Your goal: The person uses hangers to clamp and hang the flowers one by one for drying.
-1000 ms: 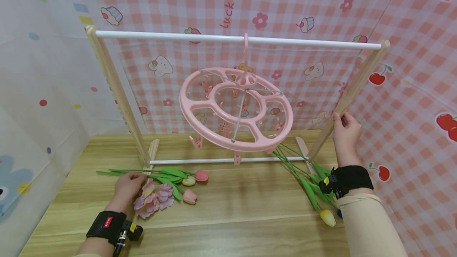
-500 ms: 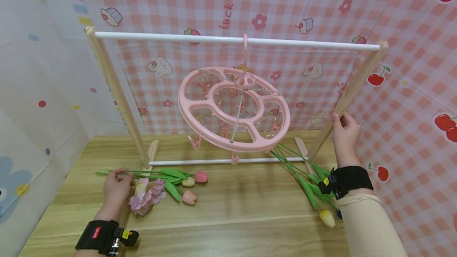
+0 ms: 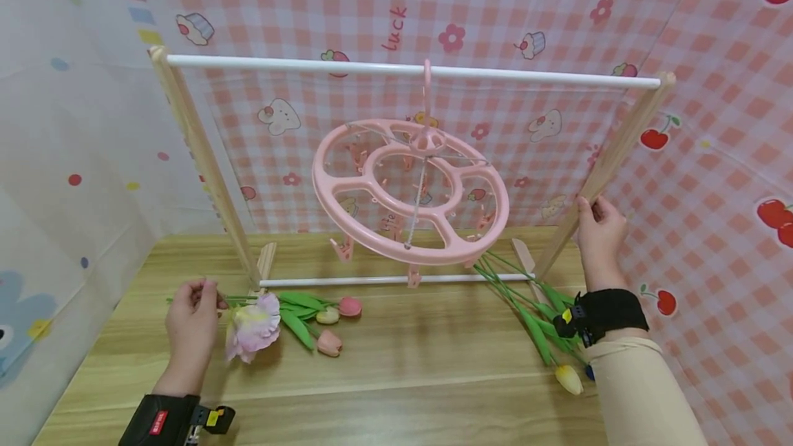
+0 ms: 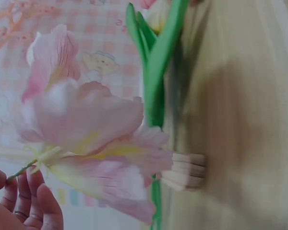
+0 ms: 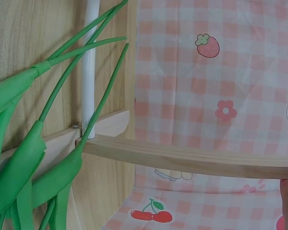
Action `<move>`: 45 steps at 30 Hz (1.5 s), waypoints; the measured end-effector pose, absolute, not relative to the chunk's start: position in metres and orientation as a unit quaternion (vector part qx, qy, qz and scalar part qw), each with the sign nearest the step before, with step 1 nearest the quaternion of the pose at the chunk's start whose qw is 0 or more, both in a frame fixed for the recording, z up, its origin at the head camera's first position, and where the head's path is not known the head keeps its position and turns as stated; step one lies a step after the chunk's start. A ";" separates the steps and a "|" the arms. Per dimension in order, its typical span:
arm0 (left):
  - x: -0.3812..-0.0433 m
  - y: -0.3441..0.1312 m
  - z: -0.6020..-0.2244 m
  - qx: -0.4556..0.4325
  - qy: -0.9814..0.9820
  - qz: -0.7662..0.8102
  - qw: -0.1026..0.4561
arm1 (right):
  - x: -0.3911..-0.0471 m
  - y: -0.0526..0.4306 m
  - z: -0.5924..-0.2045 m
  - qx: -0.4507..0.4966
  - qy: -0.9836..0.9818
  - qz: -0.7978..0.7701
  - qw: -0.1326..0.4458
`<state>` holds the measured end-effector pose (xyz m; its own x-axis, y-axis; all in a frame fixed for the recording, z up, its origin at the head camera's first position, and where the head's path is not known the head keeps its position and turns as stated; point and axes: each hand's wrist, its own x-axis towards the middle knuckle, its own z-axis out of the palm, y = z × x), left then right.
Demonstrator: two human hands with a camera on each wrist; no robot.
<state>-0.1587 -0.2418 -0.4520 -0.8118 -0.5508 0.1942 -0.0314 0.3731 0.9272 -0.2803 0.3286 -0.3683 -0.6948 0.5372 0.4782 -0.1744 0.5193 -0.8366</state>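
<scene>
Your left hand [image 3: 192, 315] pinches the thin stem [image 4: 20, 173] of the big pink flower [image 3: 250, 329], with the thumb and a finger close together on it. The flower sits just to the right of your left fingers, low down over the table [image 3: 434, 384], and a little nearer to you than your fingertips. Its long way goes out from your fingers: the stem first, then the petals spread to the right. The other end of the stem is tucked in your hand, so you can't tell how long it is. Now look at the round pink hanger [image 3: 430, 215]: it is up and to the right of the flower, well apart from it. The nearest clip [image 3: 344, 248] hangs from its left side, on the same side as the petals. Your left hand looks nearer to that clip than your right hand [image 3: 604, 232], which holds the wooden post [image 3: 604, 160] at the right side. The tulips [image 3: 329, 343] on the left lie close by the flower, with their stems going behind your left hand. Whether the petals touch their green leaves [image 3: 299, 301], you can't tell.
</scene>
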 end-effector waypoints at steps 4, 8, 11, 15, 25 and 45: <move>-0.158 -0.235 -0.444 0.152 -0.770 -0.555 0.277 | -0.280 0.330 -0.368 -0.115 -0.786 0.478 0.374; -0.158 -0.228 -0.438 0.126 -0.750 -0.574 0.303 | -0.281 0.330 -0.369 -0.111 -0.784 0.486 0.370; -0.157 -0.224 -0.434 0.106 -0.756 -0.562 0.319 | -0.281 0.330 -0.370 -0.112 -0.786 0.480 0.373; -0.155 -0.218 -0.429 0.087 -0.773 -0.528 0.339 | -0.282 0.331 -0.371 -0.115 -0.792 0.465 0.378; -0.153 -0.208 -0.416 0.040 -0.762 -0.541 0.353 | -0.281 0.331 -0.371 -0.112 -0.789 0.474 0.375; -0.151 -0.196 -0.412 0.058 -0.785 -0.498 0.364 | -0.283 0.331 -0.370 -0.108 -0.780 0.482 0.383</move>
<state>-0.1506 -0.1964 -0.4118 -0.7282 -0.4530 0.5143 0.2725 0.4972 0.8237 -0.2825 0.3308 -0.3697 -0.6828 0.5377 0.4946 -0.2017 0.5120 -0.8350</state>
